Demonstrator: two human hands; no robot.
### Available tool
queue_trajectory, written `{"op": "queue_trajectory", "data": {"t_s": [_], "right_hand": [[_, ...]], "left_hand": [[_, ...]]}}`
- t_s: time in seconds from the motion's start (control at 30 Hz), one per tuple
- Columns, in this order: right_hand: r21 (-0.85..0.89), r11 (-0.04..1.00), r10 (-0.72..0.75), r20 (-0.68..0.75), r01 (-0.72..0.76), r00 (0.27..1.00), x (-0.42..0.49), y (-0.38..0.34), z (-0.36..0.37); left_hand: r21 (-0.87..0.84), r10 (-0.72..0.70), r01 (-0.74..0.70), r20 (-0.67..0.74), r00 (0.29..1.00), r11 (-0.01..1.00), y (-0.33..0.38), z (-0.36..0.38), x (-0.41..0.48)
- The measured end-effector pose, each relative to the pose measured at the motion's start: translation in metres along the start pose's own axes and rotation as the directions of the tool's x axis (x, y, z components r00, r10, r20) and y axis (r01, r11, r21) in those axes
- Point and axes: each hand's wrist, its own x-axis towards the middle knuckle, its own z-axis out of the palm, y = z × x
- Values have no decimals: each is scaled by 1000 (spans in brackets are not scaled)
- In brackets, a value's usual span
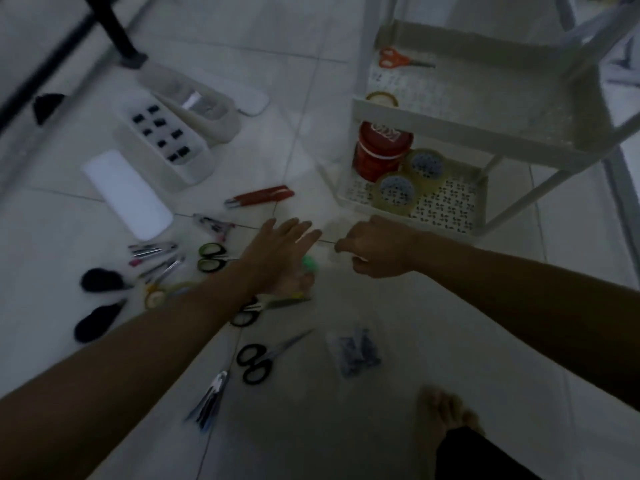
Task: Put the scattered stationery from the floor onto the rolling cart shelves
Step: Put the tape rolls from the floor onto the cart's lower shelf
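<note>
- The pale glossy tiled floor (381,410) is carrying most of the scattered stationery, which is lying to the left of and below the cart.
- The white metal rolling cart (467,131) is standing at upper right, its perforated shelves already bearing some items.
- The left hand (280,258) is reaching forward with its fingers straight and spread, hovering over a small green object (308,263) that it is largely hiding.
- The right hand (377,247) is hanging just beside the cart's bottom corner with its fingers curled; blur is making it impossible to tell whether it is gripping anything.
- A white plastic organiser box (162,140) is holding black binder clips; a flat white rounded lid (126,194) is lying near it.
- A red ribbed cylindrical tub (381,150) is standing on the lower shelf, touching two clear glossy tape rolls (396,194).
- Orange-handled scissors (394,58) are lying on the upper shelf.
- Black-handled steel scissors (256,362) are lying near a clear bag of dark clips (356,351).
- Two red slim pens (259,196) are lying side by side, well apart from the cart.
</note>
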Motion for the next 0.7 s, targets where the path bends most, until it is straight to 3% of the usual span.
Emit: {"op": "queue_trajectory", "data": {"t_s": [0.13,0.23,0.33,0.47,0.53,0.7], "right_hand": [[-62,996,-55,88,60,995,38,-18,-31],[-94,991,-94,19,96,995,76,-42,-39],[19,995,-94,-89,96,992,118,-73,-33],[-17,955,-288,-297,296,911,159,-120,-15],[-22,932,-349,-318,361,882,170,-140,-9],[25,897,-418,-278,442,865,165,-170,2]], "left_hand": [[-17,-78,77,-23,997,997,-31,-10,-43],[-102,-226,220,-43,973,970,-57,-2,-70],[-187,-451,441,-18,892,878,-73,16,-97],[-300,-673,634,-39,738,713,-80,49,-144],[-343,-730,676,-42,683,652,-77,72,-169],[-321,-745,702,-16,667,636,-51,102,-195]]}}
